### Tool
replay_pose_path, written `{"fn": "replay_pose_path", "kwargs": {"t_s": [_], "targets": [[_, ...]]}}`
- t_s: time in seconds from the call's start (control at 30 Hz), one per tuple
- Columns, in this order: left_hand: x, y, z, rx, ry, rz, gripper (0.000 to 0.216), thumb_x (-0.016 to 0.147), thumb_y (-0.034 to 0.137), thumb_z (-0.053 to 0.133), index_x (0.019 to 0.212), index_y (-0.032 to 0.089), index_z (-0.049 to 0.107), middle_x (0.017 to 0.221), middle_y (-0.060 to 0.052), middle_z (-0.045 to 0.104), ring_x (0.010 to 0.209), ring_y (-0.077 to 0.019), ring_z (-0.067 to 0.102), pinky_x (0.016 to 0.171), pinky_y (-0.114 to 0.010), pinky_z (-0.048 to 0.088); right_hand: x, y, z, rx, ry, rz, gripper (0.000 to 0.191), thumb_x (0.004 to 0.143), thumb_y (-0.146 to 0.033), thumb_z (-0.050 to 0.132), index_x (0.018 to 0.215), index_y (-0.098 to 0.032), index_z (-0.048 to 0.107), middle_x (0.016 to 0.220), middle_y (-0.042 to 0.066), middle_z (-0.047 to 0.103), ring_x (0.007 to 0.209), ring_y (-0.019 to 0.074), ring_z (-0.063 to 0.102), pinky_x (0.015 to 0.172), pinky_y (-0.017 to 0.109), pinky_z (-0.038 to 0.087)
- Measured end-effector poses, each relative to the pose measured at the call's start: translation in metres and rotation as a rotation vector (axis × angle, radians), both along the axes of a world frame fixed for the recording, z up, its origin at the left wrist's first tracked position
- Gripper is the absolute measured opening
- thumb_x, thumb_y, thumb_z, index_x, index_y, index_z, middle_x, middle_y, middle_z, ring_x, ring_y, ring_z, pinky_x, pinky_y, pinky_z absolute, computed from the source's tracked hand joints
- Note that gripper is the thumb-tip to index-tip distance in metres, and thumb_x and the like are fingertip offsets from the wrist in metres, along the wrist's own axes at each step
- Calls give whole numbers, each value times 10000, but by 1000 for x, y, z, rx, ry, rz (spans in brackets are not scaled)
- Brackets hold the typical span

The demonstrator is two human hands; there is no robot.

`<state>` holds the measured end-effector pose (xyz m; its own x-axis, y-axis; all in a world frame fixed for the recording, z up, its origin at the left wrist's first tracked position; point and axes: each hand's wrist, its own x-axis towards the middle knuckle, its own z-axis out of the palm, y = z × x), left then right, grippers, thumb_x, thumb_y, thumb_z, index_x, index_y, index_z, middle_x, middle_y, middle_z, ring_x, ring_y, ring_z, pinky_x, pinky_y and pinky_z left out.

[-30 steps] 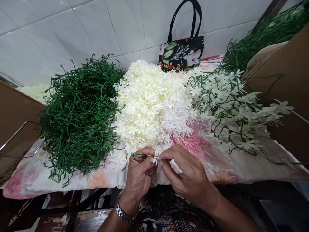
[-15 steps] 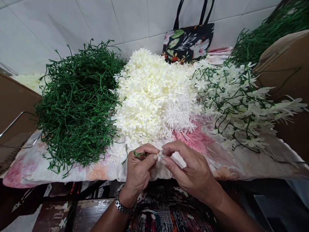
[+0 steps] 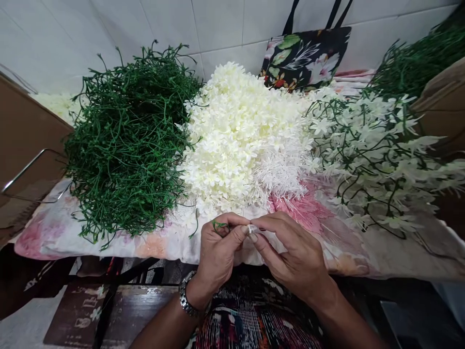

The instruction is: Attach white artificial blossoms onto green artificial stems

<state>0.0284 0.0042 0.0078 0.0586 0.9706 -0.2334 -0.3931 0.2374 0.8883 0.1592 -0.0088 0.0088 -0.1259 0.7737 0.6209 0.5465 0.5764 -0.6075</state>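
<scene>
Close in front of me, my left hand (image 3: 220,252) is closed, with a green plastic stem (image 3: 220,226) looped among its fingers. Its thumb and forefinger meet my right hand (image 3: 292,252) at a small white flower piece (image 3: 251,228), which the right fingertips pinch. The fingertips hide part of this piece and where it meets the stem. Beyond my hands rises a heap of cream-white artificial blossoms (image 3: 227,140). Thin white stamen-like sprigs (image 3: 279,169) lie at its right front. A large tangle of green stems (image 3: 127,145) is on the left.
Stems with white flowers fitted (image 3: 378,160) pile up at the right, beside a brown box (image 3: 446,106). A box (image 3: 29,126) with a metal wire stand (image 3: 23,172) is at the left. A floral bag (image 3: 307,58) leans on the tiled wall. Floral cloth (image 3: 109,245) covers the table.
The view has shifted, so the table's things appear moved right at the back. Both hands stay together, and the right fingertips have closed more tightly around the white piece.
</scene>
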Motion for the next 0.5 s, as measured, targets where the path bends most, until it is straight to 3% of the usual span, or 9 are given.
{"fn": "replay_pose_path", "kwargs": {"t_s": [0.13,0.3,0.5], "targets": [[4,0,1,-11,-39,44,110,599,219,766,611,148,683,507,31,551,467,-53,447,457,-160,358,-1,0,-1,-105,41,19,155,820,-190,574,973,-168,554,815,45,624,733,143,582,635,268,508],[8,-1,2,-7,-140,102,94,585,184,768,596,159,679,527,40,580,495,-49,495,494,-143,411,-6,1,-5,-98,41,-8,220,801,-273,615,973,-167,529,804,37,608,729,147,587,631,270,518],[9,-2,0,-83,-205,94,114,563,169,778,589,161,667,506,54,545,473,-38,471,486,-137,399,-6,3,-8,-36,50,9,192,808,-163,592,993,-162,542,818,45,616,752,142,583,661,267,515]]}}
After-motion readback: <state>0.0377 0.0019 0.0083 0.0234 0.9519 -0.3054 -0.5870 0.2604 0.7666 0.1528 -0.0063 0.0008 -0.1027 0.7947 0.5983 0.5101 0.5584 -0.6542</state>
